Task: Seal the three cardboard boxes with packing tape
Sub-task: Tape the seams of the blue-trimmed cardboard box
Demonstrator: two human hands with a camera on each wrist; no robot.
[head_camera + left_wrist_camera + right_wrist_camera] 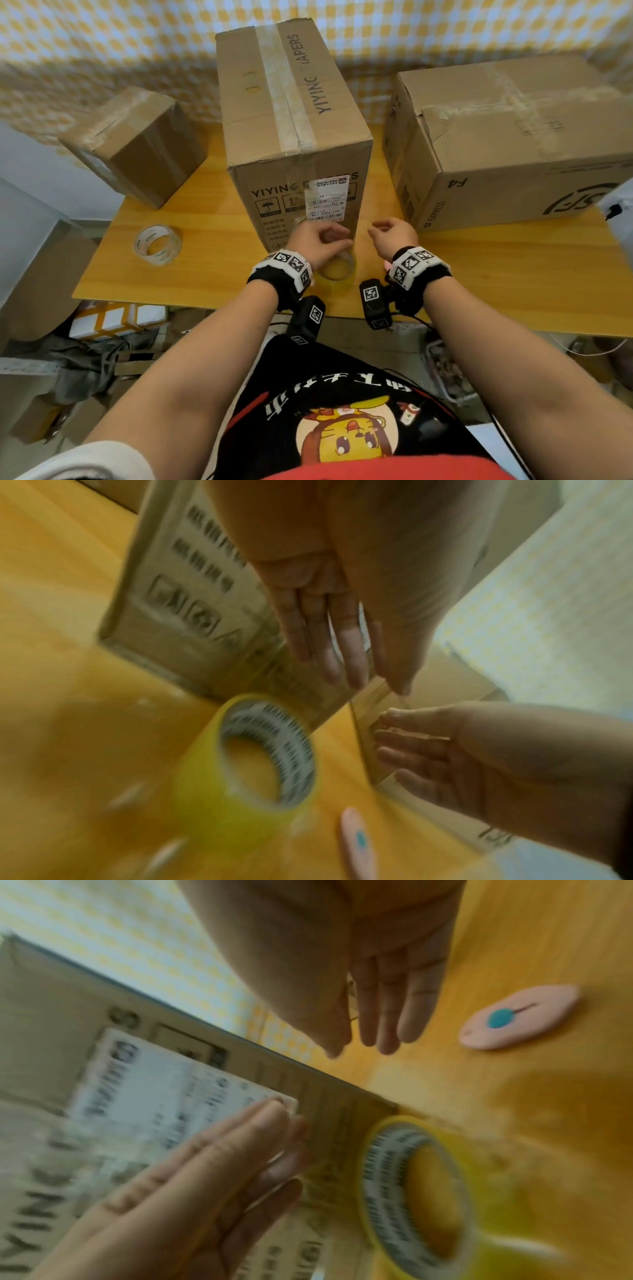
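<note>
Apparently all three boxes carry tape: small box (137, 144), tall box (294, 137), right box (513, 137). Left hand (317, 240) presses flat-fingered on the tall box's front; yellow tape roll (337, 274) lies on the bench (205, 267); right hand (394, 236) hovers relaxed, empty.

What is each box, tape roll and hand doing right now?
Small box: flaps closed, taped.
Middle box: upright, top seam taped.
Right box: closed, crumpled tape on top.
Yellow tape roll: on table, not held.
Clear tape roll: lying on table, untouched.
Pink cutter: lying on table.
Left hand: open, by middle box front.
Right hand: open, empty.
</note>
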